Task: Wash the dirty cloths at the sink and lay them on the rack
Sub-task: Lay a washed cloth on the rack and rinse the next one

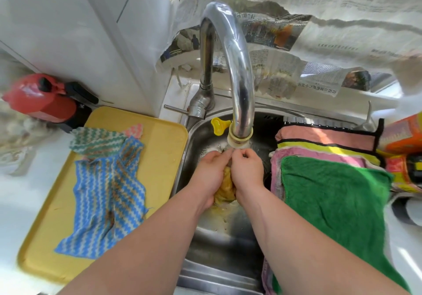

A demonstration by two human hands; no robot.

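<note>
A bunched yellow cloth (226,186) is squeezed between my left hand (210,176) and my right hand (247,172) over the steel sink (219,237), right under the spout of the chrome tap (237,84). Both hands grip the cloth with curled fingers. A blue zigzag cloth (107,201) with brown stains lies on the yellow tray (159,139) to the left. A green zigzag cloth (96,141) and a pink one (134,130) lie behind it on the same tray. On the right, a green cloth (338,203) tops several cloths laid flat, pink (324,135) and yellow among them.
A red and black appliance (45,100) stands at the back left by a white cabinet (80,31). Newspaper (319,31) covers the wall behind the tap. A yellow plastic piece (218,124) sits at the sink's back rim. Orange packaging (404,134) sits at the far right.
</note>
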